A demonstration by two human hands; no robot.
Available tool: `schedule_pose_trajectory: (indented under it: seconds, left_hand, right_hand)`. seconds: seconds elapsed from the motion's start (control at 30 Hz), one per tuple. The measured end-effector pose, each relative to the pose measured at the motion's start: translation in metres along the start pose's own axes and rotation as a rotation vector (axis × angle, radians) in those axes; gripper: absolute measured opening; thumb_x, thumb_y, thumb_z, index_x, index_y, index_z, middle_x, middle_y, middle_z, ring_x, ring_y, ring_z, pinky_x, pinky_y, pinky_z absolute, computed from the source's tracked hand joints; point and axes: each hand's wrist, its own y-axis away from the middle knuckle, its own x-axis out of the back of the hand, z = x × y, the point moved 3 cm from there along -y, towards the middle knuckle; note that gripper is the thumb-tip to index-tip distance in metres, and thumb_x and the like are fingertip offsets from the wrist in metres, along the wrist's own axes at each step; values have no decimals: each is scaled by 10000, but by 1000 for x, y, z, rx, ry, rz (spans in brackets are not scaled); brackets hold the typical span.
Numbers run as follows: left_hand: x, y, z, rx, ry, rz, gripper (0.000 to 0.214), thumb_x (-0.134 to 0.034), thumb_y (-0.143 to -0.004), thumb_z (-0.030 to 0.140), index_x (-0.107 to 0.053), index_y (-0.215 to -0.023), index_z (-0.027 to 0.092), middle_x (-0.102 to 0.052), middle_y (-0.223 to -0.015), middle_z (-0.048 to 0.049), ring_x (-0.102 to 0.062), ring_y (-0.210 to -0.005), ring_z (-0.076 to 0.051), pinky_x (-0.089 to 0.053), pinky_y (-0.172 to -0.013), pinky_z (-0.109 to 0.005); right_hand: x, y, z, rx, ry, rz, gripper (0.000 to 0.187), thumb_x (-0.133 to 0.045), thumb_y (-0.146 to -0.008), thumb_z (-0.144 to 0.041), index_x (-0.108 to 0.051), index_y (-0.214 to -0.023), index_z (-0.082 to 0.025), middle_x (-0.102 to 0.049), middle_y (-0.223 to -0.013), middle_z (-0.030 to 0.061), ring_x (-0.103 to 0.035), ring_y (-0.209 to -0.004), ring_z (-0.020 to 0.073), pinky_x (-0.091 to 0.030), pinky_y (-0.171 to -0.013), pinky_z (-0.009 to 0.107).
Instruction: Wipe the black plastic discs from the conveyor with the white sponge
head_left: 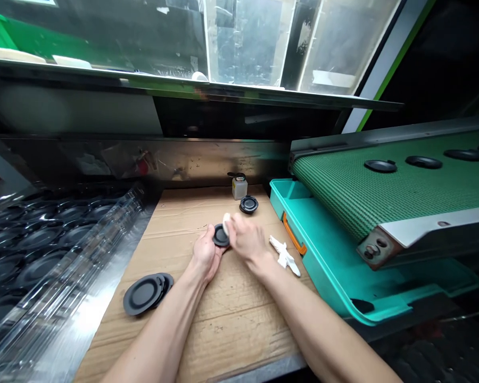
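Observation:
In my left hand [206, 253] I hold a round black lid [220, 235] by its edge, above the cardboard sheet [219, 330]. My right hand [247, 236] pinches a small white pad [225, 223], which is at the lid's upper right rim; whether it presses on the lid I cannot tell. Left of my left forearm, a few larger-looking black lids [144, 294] lie overlapped on the cardboard. Beyond my hands sits another small stack of black lids [248, 204], beside a square bottle [239, 188] with a dark top.
White crumpled strips [284, 255] lie right of my right hand. A turquoise bin [323, 282] with an orange handle stands partly under a green conveyor belt [351, 186] that carries several black lids [380, 166]. Clear plastic trays [35, 239] of black lids fill the left side.

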Motion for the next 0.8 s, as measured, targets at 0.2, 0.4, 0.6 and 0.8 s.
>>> schedule_pose_trajectory:
  seconds: [0.2, 0.4, 0.6, 0.8]
  left_hand:
    - [1, 0, 2, 18, 8, 18, 263, -408, -974, 192, -632, -868, 104, -705, -797, -83, -679, -752, -160, -584, -804, -334]
    - [3, 1, 4, 1, 3, 28, 266, -402, -973, 177, -624, -844, 107, -709, -792, -87, -684, -743, -156, -594, -793, -332]
    - [2, -1, 2, 8, -40, -30, 328, -374, -988, 238, -623, -898, 44, -718, -904, -188, -711, -818, -235, -602, -745, -400]
    - [3, -2, 2, 4, -29, -3, 302, -387, -984, 228, -625, -913, 57, -721, -886, -167, -707, -832, -230, -602, -770, -421]
  right_hand:
    - [-5, 4, -3, 73, -5, -16, 275, -340, -1019, -405, -557, -999, -238, -687, -906, 41, -623, -751, 180, -318, -587, 250]
    - [-3, 3, 6, 26, -56, -20, 226, -400, -999, -406, -567, -1004, -255, -701, -914, 20, -647, -778, 185, -348, -614, 243]
    - [11, 2, 25, -115, -225, 136, 239, -402, -1003, -405, -538, -1136, -261, -704, -1027, 25, -665, -889, 191, -412, -720, 244]
    - [5, 9, 17, -130, -157, 25, 220, -438, -985, -413, -569, -1069, -259, -714, -960, 26, -673, -843, 208, -412, -690, 251]
